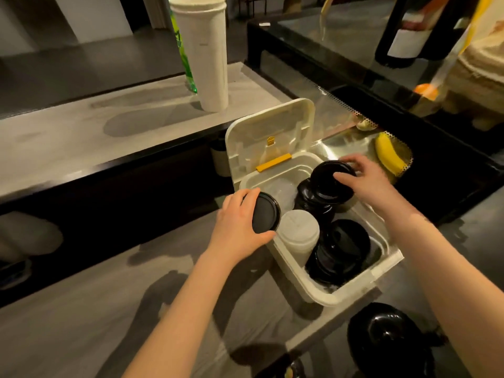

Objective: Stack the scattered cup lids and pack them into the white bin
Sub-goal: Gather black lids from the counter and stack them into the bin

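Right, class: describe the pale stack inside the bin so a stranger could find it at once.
Find the white bin with its flap raised. Inside, beside the left hand and its black lid, stands a frosted white stack. Its neighbours are black stacks.

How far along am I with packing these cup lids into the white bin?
Well along. A black stack and a white stack already sit in the white bin. Your left hand holds black lids at its rim; your right hand holds another black stack over it. A black pile beside the bin remains outside.
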Available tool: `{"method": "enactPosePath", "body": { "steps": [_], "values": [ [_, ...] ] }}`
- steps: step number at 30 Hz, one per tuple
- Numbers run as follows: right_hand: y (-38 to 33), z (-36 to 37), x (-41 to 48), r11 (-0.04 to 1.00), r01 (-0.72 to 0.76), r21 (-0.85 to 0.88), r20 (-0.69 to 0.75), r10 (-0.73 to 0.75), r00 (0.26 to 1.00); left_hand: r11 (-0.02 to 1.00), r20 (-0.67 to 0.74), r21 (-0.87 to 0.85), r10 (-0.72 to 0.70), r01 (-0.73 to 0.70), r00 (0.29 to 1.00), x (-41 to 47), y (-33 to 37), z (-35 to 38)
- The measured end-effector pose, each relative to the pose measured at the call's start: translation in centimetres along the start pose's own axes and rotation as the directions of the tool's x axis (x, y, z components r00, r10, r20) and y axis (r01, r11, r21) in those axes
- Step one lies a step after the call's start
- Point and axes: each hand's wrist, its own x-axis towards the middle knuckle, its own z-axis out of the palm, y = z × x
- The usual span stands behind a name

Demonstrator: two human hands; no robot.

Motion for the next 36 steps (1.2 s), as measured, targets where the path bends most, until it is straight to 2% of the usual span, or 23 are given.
{"method": "enactPosePath", "body": {
  "steps": [4,8,12,14,16,18,20,22,24,27,29,31,33,35,36],
  "values": [
    [-0.3,0.7,4.4,0.988,0.063,-0.144,0.213,-0.031,0.977,0.998,-0.022,0.006,-0.061,0.061,0.998,0.8,1.5,0.9],
    [0.9,1.6,6.6,0.954,0.087,-0.287,0.296,0.002,0.955,0.993,-0.053,0.007,-0.117,0.117,0.992,0.9,1.9,1.2],
    [1.6,2.5,6.1,0.825,0.234,-0.514,0.243,-0.122,0.962,0.989,-0.059,0.014,-0.148,0.149,0.987,0.9,2.3,1.5],
    [1.9,3.0,5.5,0.721,0.332,-0.608,0.278,-0.198,0.940,0.986,-0.060,0.013,-0.162,0.163,0.985,1.0,2.5,1.5],
    [2.3,3.1,5.0,0.670,0.383,-0.636,0.300,-0.243,0.923,0.985,-0.063,0.013,-0.172,0.174,0.983,1.0,2.6,1.5],
    [2.4,2.8,4.5,0.695,0.418,-0.585,0.297,-0.295,0.908,0.983,-0.069,0.010,-0.180,0.181,0.981,1.1,2.6,1.5],
    [2.2,2.4,4.2,0.729,0.501,-0.467,0.388,-0.340,0.857,0.982,-0.073,0.013,-0.185,0.186,0.980,1.1,2.6,1.5],
    [2.1,2.0,3.9,0.691,0.576,-0.437,0.553,-0.299,0.778,0.981,-0.070,0.015,-0.192,0.194,0.979,1.1,2.6,1.4],
    [2.4,1.9,3.8,0.632,0.591,-0.501,0.612,-0.224,0.759,0.978,-0.055,-0.002,-0.208,0.208,0.977,1.0,2.5,1.4],
    [2.8,1.5,3.7,0.632,0.544,-0.552,0.536,-0.231,0.812,0.977,-0.038,-0.035,-0.213,0.212,0.976,1.0,2.7,1.3],
    [2.7,1.5,3.3,0.632,0.546,-0.549,0.518,-0.255,0.816,0.978,-0.029,-0.046,-0.203,0.202,0.979,1.2,2.9,1.3],
    [2.0,1.5,2.6,0.654,0.562,-0.506,0.461,-0.346,0.817,0.979,-0.021,-0.066,-0.196,0.194,0.980,1.5,3.4,1.3],
    [0.8,1.5,1.6,0.753,0.541,-0.375,0.364,-0.417,0.833,0.984,-0.046,-0.082,-0.163,0.159,0.986,2.0,4.2,1.0],
    [-0.4,1.4,0.6,0.874,0.454,-0.173,0.347,-0.377,0.859,0.993,-0.081,-0.073,-0.094,0.088,0.992,2.4,5.3,0.8],
    [-0.8,1.2,0.2,0.899,0.422,-0.120,0.367,-0.355,0.860,0.997,-0.100,-0.060,-0.052,0.046,0.994,2.6,6.0,0.8]
  ]
}}
